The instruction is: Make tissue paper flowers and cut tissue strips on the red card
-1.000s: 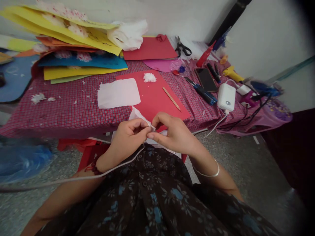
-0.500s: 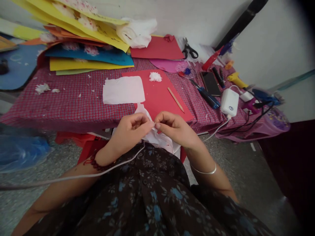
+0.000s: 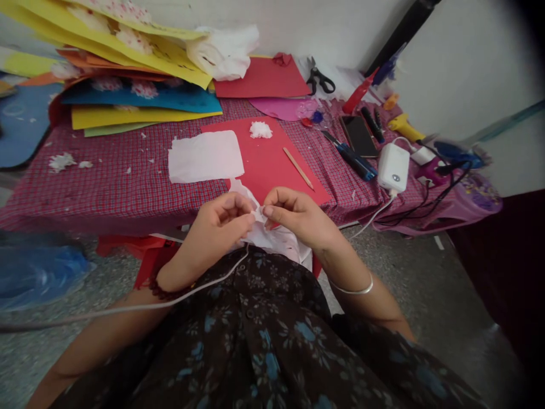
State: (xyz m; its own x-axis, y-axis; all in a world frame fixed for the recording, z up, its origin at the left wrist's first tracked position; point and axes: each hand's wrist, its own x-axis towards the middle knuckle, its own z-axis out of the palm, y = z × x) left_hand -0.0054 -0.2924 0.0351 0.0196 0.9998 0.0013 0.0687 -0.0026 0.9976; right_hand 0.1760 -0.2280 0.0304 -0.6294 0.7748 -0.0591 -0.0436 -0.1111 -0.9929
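Pinched nearly together, the fingertips of the left hand (image 3: 221,227) and right hand (image 3: 300,218) are set on a white paper strip (image 3: 259,215), held by the near edge of the red card (image 3: 268,165); farther off, a white tuft (image 3: 260,130) is seen.

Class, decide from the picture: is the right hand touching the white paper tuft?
Apart. The head view shows bare red sheet between the right hand and the white paper tuft.

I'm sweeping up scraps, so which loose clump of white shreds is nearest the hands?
The clump on the red sheet; the others lie farther left, on the checked cloth.
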